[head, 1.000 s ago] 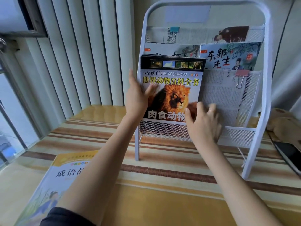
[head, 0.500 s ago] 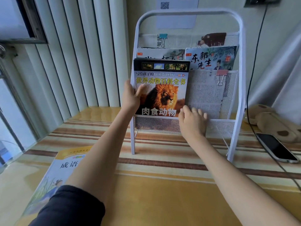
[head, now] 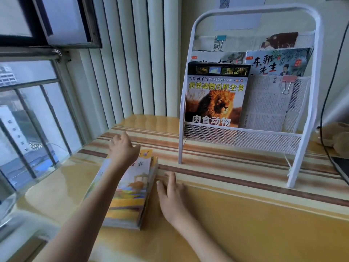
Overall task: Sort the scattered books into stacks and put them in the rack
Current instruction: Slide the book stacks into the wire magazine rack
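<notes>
White wire rack [head: 245, 133] stands on the striped desk [head: 245, 214], the lion book [head: 215, 97] upright in its front pocket, left side. The books behind it show only their top edges. Both hands have left that book since half a second ago. Left of the rack lies a stack of yellow books [head: 130, 193], its cover partly hidden by the left hand [head: 122, 150], fingers spread, blurred. The right hand [head: 170, 195] lies flat and empty beside the stack.
</notes>
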